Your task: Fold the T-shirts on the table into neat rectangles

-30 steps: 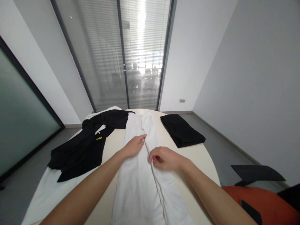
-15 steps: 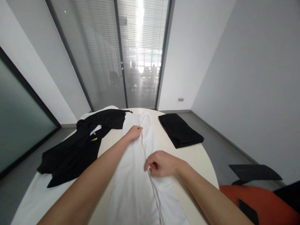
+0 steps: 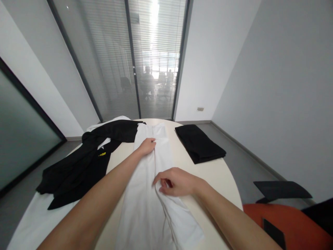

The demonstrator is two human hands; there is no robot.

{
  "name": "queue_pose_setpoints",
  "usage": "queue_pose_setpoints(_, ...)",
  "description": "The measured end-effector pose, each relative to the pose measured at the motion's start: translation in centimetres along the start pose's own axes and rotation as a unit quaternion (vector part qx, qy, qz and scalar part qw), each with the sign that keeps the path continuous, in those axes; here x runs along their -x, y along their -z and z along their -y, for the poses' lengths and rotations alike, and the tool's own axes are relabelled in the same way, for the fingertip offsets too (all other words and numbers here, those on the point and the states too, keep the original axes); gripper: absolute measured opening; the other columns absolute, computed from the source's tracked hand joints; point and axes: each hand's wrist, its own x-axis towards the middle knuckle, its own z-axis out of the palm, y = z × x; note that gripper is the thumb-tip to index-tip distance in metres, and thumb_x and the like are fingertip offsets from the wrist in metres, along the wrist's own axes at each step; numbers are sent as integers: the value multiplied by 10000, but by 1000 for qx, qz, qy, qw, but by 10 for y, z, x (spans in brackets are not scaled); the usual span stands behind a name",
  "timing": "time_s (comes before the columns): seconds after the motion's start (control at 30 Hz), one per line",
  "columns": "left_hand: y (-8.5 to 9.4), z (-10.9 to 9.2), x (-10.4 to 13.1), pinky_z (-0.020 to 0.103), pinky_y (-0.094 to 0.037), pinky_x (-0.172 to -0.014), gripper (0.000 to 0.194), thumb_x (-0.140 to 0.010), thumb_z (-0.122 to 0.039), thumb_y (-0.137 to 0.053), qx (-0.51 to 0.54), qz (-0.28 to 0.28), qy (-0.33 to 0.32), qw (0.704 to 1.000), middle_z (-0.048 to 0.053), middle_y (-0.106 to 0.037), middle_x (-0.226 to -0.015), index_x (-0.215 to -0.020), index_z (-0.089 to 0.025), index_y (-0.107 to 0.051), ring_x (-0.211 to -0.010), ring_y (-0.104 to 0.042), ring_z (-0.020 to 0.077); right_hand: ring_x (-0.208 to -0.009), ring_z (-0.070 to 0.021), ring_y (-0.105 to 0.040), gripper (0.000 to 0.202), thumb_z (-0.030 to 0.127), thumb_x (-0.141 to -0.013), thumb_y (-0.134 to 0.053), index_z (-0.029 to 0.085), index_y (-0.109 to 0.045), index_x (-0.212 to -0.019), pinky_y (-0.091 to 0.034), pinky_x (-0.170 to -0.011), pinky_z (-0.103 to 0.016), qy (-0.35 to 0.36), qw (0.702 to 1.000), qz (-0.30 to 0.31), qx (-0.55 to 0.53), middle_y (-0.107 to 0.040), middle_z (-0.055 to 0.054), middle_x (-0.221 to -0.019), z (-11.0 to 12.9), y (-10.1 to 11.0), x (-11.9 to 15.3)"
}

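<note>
A long white garment (image 3: 142,194) lies lengthwise over the table in front of me, with a folded edge running down its middle. Toward the far end, my left hand (image 3: 147,146) pinches the fabric along that edge. Nearer to me, my right hand (image 3: 175,182) has its fingers curled round the same edge, thumb and forefinger at the cloth. Below the right hand the layers part slightly and their rims show as wavy lines. Which kind of garment it is, I cannot tell.
A folded black garment (image 3: 199,144) lies right on the round cream table (image 3: 221,184). Black clothing (image 3: 78,170) with a yellow mark is heaped at the left, over white cloth (image 3: 31,222). An orange chair (image 3: 249,215) stands at the lower right, a glass partition (image 3: 111,69) behind.
My right hand has shifted a little left, drawing the garment's edge with it. The left hand stays at nearly the same spot on the fabric. The view has tilted slightly.
</note>
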Motion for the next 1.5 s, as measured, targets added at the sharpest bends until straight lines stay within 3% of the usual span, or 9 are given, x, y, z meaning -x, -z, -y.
queue_pose_setpoints(0.13,-2,1,12,294,-427,-1000,398,-801,-141,-602,-23,-13,-23,999,135,-706,-1192,-1187,-91,-685,-1114,-637,229,-618,-93,-560,394,163,-773,-636,217,-686,-1160,-403,-636,-196,-4,1000,11,2,-627,41,-723,0,1,1)
queue_pose_setpoints(0.3,4,-2,49,287,-470,-877,353,-843,-161,-554,-43,-31,-79,995,104,-687,-1141,-1175,-130,-668,-873,-645,168,-558,-90,-532,181,245,-753,-694,180,-642,-914,-366,-559,-197,-89,996,-6,-8,-608,42,-649,-4,15,12)
queue_pose_setpoints(0.37,9,-5,71,272,-471,-774,270,-869,-200,-533,-61,12,-155,986,63,-698,-1010,-1086,-161,-689,-781,-613,153,-550,-100,-553,211,321,-766,-717,182,-592,-865,-374,-539,-200,-146,988,16,-55,-618,32,-645,-8,21,20)
queue_pose_setpoints(0.5,24,-15,120,249,-407,-640,229,-899,-262,-522,-132,150,-245,949,-6,-662,-772,-1033,-223,-703,-679,-577,141,-542,-130,-615,476,487,-723,-783,198,-501,-977,-427,-518,-214,-243,942,85,-215,-680,10,-700,-16,28,30)
queue_pose_setpoints(0.67,32,-31,171,255,-428,-702,191,-813,-277,-646,-149,252,-360,886,-6,-661,-803,-990,-225,-690,-730,-598,145,-545,-117,-636,522,458,-743,-790,188,-548,-1118,-380,-471,-175,-205,932,117,-273,-679,22,-687,-26,24,28)
queue_pose_setpoints(0.83,18,-40,205,331,-433,-813,279,-823,-418,-699,-175,253,-506,806,24,-667,-1065,-1065,-281,-682,-883,-609,183,-544,-109,-633,411,471,-779,-759,145,-659,-1010,-376,-470,-173,-174,942,102,-270,-654,14,-642,-40,19,26)
queue_pose_setpoints(0.97,6,-42,214,326,-420,-794,93,-937,-279,-588,-208,209,-554,779,-2,-682,-1067,-974,-271,-672,-922,-604,164,-543,-111,-636,427,488,-773,-763,142,-666,-1005,-378,-461,-171,-190,938,101,-271,-668,5,-650,-44,21,29)
queue_pose_setpoints(1.27,13,-44,213,282,-491,-830,90,-916,-187,-530,-2,260,-483,836,21,-709,-866,-921,-205,-618,-847,-635,144,-516,-111,-643,431,476,-745,-787,164,-619,-990,-404,-444,-160,-207,928,126,-285,-659,28,-640,-45,27,35)
queue_pose_setpoints(1.5,17,-41,217,284,-500,-781,141,-792,-153,-540,-15,281,-462,841,30,-686,-841,-912,-207,-592,-805,-622,163,-497,-104,-614,431,477,-737,-789,173,-587,-966,-392,-431,-164,-215,936,98,-262,-625,45,-628,-47,29,37)
